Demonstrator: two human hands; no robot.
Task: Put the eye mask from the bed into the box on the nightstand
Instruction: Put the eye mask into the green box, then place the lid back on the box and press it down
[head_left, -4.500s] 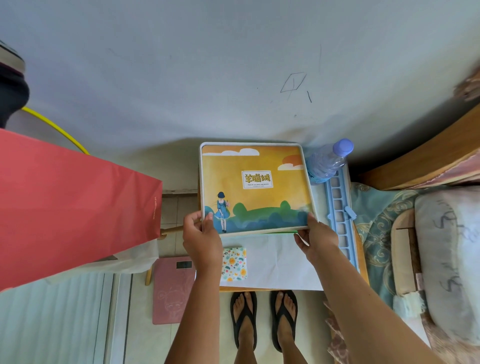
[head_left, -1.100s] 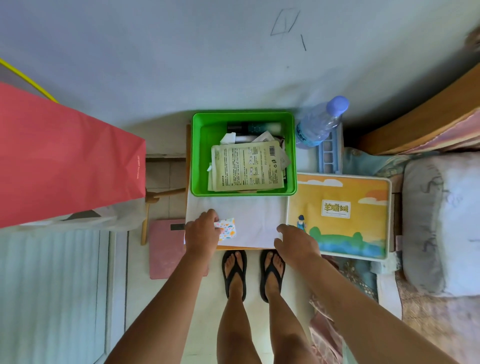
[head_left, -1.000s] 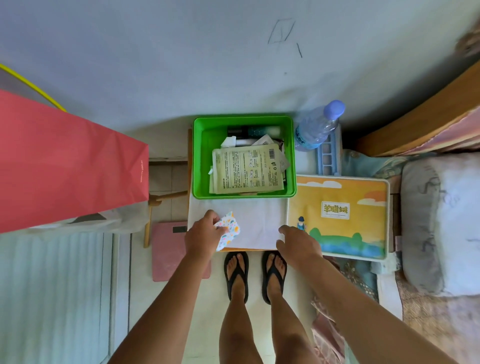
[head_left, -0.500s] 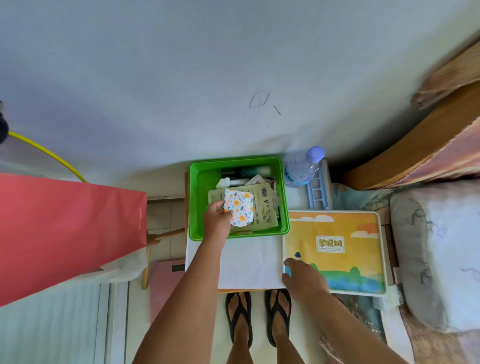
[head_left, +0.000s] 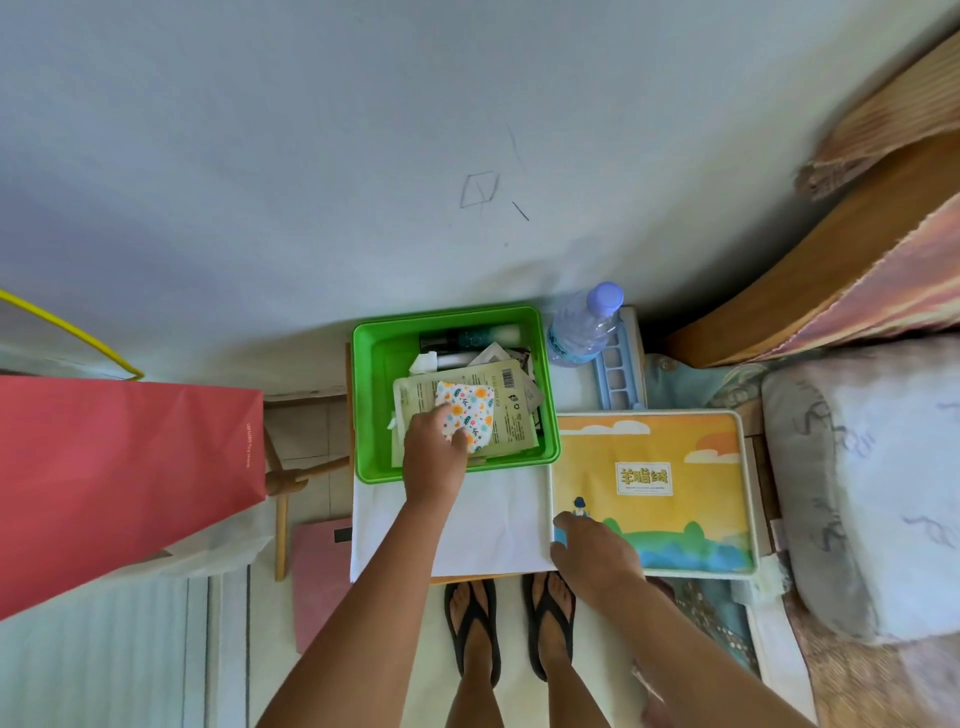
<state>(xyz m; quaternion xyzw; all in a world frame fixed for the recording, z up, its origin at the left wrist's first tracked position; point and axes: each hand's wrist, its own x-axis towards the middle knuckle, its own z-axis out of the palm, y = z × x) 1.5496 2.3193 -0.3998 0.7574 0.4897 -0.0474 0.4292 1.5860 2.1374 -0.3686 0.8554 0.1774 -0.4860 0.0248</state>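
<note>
The floral eye mask (head_left: 466, 415) lies flat on the packets inside my open green box (head_left: 372, 405) on the nightstand (head_left: 498, 519).

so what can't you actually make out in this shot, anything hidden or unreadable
- Head view: the near part of the eye mask is covered by the left hand, so the grip is unclear.
- Head view: the green box floor is buried under a printed packet; its print is too small to read.
- Head view: the lid corner lies under the right hand.

A water bottle (head_left: 584, 326) stands right of a red bag (head_left: 119, 478).
</note>
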